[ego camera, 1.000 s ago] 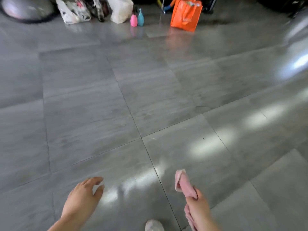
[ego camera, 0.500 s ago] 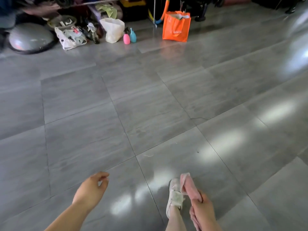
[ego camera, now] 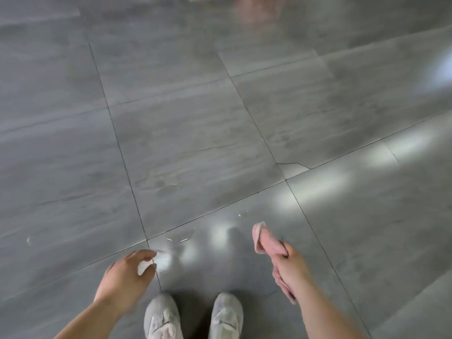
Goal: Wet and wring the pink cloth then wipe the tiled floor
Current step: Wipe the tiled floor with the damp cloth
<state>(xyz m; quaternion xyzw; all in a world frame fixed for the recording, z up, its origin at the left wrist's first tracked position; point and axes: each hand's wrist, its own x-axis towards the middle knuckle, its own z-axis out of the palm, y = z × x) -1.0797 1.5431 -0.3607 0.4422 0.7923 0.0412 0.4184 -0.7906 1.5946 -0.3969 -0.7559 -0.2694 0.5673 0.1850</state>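
Standing on grey floor tiles (ego camera: 195,143), a person looks down. The left hand (ego camera: 129,272) hangs loosely curled, apparently empty. Pale shoes (ego camera: 162,316) sit below. The right hand (ego camera: 288,263) grips the bunched pink cloth (ego camera: 263,238), off the floor. Wiping likely comes next: crouch and press the cloth down.

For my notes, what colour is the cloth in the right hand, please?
The cloth is pink; head view.

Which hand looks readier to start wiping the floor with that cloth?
Right. The right hand grips the pink cloth, so it only needs to bring it down to the tiled floor. The left hand holds no cloth and its fingers are loosely curled.
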